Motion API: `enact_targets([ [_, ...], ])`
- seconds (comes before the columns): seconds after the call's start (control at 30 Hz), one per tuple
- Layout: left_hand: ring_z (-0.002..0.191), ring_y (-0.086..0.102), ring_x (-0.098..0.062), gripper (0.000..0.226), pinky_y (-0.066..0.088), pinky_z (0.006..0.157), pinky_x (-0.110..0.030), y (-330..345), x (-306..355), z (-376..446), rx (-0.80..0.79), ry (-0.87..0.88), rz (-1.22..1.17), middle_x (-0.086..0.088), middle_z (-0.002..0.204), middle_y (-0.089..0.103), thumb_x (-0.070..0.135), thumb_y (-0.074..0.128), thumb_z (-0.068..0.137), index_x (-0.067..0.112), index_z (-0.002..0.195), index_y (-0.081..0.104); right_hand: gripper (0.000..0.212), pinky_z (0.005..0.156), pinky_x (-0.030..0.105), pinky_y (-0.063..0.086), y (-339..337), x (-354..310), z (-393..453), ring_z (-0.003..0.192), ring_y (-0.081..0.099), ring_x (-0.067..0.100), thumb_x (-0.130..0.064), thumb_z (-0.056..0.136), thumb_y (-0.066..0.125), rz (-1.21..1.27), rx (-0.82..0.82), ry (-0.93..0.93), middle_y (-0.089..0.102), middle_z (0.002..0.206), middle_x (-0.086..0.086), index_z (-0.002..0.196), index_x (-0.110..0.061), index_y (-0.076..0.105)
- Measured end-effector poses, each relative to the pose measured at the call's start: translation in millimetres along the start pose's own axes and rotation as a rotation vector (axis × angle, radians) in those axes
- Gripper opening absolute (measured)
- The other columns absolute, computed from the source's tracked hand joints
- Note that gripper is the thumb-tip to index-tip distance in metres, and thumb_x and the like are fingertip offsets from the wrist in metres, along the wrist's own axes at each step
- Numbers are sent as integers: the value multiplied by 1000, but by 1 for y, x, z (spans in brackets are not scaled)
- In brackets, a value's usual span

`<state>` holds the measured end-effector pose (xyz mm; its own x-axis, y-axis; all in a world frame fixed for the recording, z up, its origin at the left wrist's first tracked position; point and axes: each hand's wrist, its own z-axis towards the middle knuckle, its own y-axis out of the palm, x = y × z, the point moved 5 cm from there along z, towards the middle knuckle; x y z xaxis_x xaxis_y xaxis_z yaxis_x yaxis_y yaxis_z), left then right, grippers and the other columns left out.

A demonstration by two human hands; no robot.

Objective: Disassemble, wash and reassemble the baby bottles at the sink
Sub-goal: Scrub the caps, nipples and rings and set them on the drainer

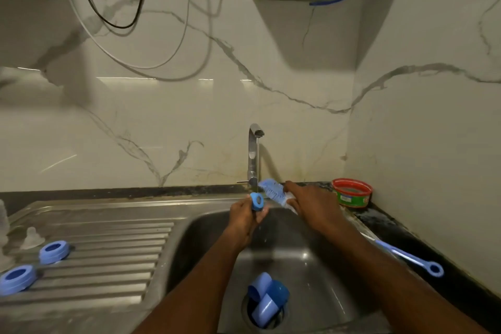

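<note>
Under the tap: a blue collar ring [256, 200] is held in the running water, just in front of the tap [254, 156].
Left hand: the left hand [245, 221] is seen with its fingers curled round the ring, pinching it by the rim.
Right hand: the right hand [311, 205], just right of the tap, is closed on a blue bottle brush [272, 190]; the bristle head is laid against the ring.
Brush grip: the exact lie of the fingers on the handle is hidden, so only a clamped hold can be stated.
Below the tap: three blue caps [267, 299] are piled over the drain of the sink [325, 293].
Left of the tap: two more rings [54, 251] [17, 279] and what appears to be a clear teat [32, 238] are laid on the drainboard.
Right of the tap: a second brush [409, 256] and a red-rimmed tub [352, 192] are set on the counter [401, 228].
Handling: the ring is judged light, stiff and slippery when wet; it is best held across the outer rim, leaving the threaded inside free for the bristles.
</note>
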<state>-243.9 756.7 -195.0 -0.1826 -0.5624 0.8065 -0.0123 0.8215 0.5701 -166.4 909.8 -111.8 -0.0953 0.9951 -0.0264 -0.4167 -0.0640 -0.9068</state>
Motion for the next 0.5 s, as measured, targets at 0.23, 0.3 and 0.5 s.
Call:
enact_targets([
  [0.23, 102, 72, -30, 23, 63, 76, -32, -3, -8, 7, -124, 22, 83, -21, 110, 73, 15, 56, 101, 1, 118, 66, 32, 86, 38, 52, 11, 2, -15, 103, 62, 20, -50, 98, 55, 160, -24, -47, 66, 121, -3, 129, -43, 50],
  [0.3, 101, 73, -29, 29, 61, 84, -37, -3, -7, 8, -161, 40, 141, -21, 109, 74, 23, 60, 100, 1, 116, 67, 33, 81, 35, 48, 5, 12, -14, 105, 63, 22, -49, 95, 58, 130, 8, -4, 67, 118, -3, 126, -39, 55],
  [0.5, 105, 70, -24, 73, 62, 87, -42, -22, 3, 20, -76, 275, 566, -8, 115, 71, 42, 92, 63, 18, 127, 65, 30, 73, 32, 45, -3, 31, -18, 99, 66, 20, -51, 90, 53, 4, 174, 58, 72, 108, -8, 116, -40, 62],
])
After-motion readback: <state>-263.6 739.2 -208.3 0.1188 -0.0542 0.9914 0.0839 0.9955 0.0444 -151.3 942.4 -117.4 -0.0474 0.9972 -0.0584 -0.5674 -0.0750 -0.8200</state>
